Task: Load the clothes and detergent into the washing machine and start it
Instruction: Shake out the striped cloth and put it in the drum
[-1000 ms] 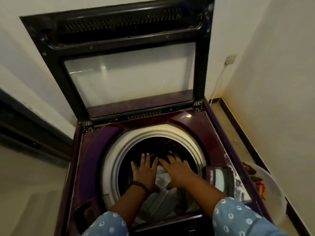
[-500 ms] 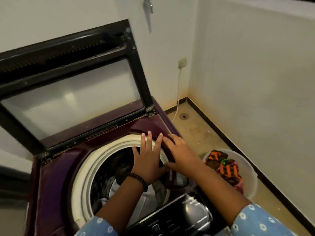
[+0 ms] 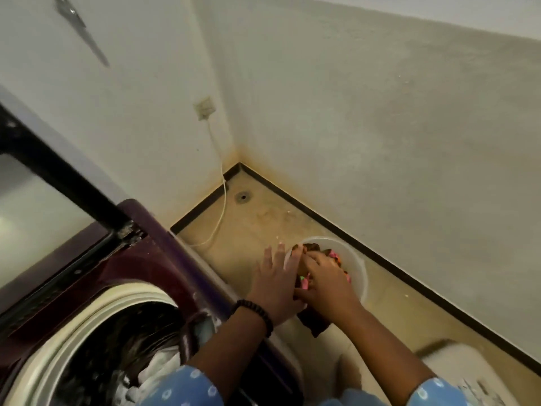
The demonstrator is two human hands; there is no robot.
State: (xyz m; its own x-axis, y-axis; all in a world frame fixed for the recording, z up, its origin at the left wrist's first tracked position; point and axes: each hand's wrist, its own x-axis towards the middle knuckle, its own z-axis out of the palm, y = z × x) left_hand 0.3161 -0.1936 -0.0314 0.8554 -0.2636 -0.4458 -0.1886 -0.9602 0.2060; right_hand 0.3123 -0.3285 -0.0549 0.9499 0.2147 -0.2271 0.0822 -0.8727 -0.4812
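The purple top-loading washing machine [image 3: 152, 259] fills the lower left with its glass lid [image 3: 44, 206] up. White cloth [image 3: 158, 364] lies in the drum [image 3: 117, 300]. On the floor to the right stands a clear plastic basin [image 3: 360, 259] with colourful clothes [image 3: 310, 247] in it. My right hand [image 3: 325, 285] is closed on those clothes over the basin, and a dark piece [image 3: 314, 325] hangs below it. My left hand [image 3: 275, 285] is beside it with fingers spread over the basin's near rim. I see no detergent.
A white cable [image 3: 222, 206] runs from a wall socket [image 3: 205, 108] down to the floor behind the machine. A floor drain [image 3: 242, 196] sits in the corner. A blurred pale object [image 3: 468, 376] lies at the bottom right. Walls close in on two sides.
Both hands have left the drum and moved right and down to the basin on the floor. The view has swung right with them, and the right hand has closed on the clothes.
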